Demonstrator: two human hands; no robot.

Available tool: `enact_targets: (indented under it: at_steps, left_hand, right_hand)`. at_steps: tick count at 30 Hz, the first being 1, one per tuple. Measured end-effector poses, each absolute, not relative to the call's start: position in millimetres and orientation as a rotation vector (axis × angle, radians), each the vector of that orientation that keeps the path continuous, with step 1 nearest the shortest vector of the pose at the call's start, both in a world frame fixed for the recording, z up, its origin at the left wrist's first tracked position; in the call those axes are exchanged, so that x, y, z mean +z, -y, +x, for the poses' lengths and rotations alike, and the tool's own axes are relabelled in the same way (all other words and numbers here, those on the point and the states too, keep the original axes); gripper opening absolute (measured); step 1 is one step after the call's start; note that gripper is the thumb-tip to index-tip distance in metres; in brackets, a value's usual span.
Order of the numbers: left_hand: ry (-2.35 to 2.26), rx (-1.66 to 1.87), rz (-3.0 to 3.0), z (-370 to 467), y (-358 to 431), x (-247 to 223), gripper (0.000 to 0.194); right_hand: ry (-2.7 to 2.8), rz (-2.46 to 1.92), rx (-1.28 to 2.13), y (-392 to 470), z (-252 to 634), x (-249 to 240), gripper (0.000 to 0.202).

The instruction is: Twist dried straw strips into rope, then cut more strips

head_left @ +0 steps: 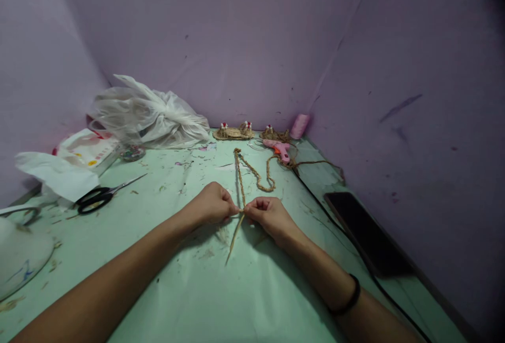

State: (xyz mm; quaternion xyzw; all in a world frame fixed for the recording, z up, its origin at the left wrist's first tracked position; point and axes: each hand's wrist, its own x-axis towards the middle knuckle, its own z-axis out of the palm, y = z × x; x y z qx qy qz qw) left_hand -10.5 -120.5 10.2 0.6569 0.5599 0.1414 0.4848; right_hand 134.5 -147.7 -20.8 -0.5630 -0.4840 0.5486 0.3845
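Observation:
A braided straw-coloured cord [240,177] runs from a small knob at its far end toward me, and a second length of it loops off to the right. My left hand [215,203] is closed, pinching a strand at the cord's near end from the left. From the right, my right hand [268,214] pinches at the same spot, its thumb and forefinger together. Between the hands a loose strand [234,240] trails down toward me on the table. The fingertips hide the exact crossing of the strands.
Black-handled scissors [100,197] lie left, near white paper [59,174] and a tied plastic bag [165,117]. At the back are woven pieces [233,132], a pink glue gun [279,148] and a pink thread spool [300,126]. A phone [365,232] and black cable [327,211] lie right.

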Motion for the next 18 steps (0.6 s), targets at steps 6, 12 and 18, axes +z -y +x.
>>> enact_targets:
  at_steps: [6,12,18]
  left_hand:
    - [-1.491,0.536,1.972,8.4,160.3,6.0,0.016]
    - [-1.419,0.57,1.964,10.3,159.5,9.4,0.022]
    - [-1.32,0.487,1.165,0.5,134.8,11.4,0.02]
  right_hand:
    - [1.053,-1.383,1.439,151.9,131.3,-20.3,0.008]
    - [0.959,-1.302,1.528,153.0,134.7,-19.5,0.017]
    - [1.01,-1.16,1.614,153.9,138.8,-16.5,0.024]
